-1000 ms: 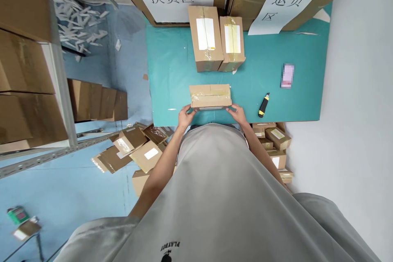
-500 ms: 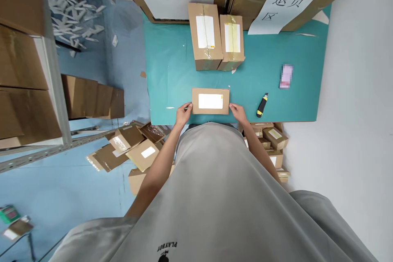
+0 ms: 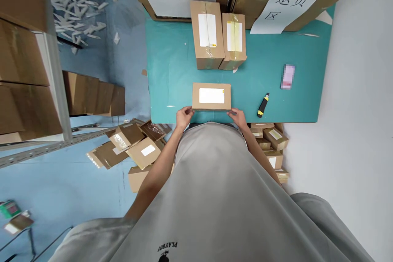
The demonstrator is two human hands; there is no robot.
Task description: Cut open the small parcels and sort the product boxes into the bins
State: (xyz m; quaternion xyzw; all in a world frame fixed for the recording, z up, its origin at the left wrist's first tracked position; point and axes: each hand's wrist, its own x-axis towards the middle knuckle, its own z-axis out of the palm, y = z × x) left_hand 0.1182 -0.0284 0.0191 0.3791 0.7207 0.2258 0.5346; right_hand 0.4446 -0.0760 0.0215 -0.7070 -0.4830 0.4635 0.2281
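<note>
A small brown cardboard box [image 3: 211, 106] with a white label on top is at the near side of the green table, its front face just showing. The fingers of my left hand [image 3: 184, 117] close on its near left corner. At the near right corner, my right hand [image 3: 237, 117] pinches it the same way. The fingertips are partly hidden by the box. To the right of it, a black and yellow utility knife [image 3: 263, 105] lies on the tabletop.
Two taped, labelled boxes stand side by side beyond, a larger box [image 3: 208, 55] and a smaller box [image 3: 233, 59]. Big open cartons with paper signs line the table's [image 3: 172, 69] back. A blurred pink item [image 3: 287, 77] lies right. Boxes are piled on the floor both sides.
The cardboard box has tipped a little, with its front face now showing. Both hands have shifted slightly toward me, to its near corners. The camera view has moved slightly.
</note>
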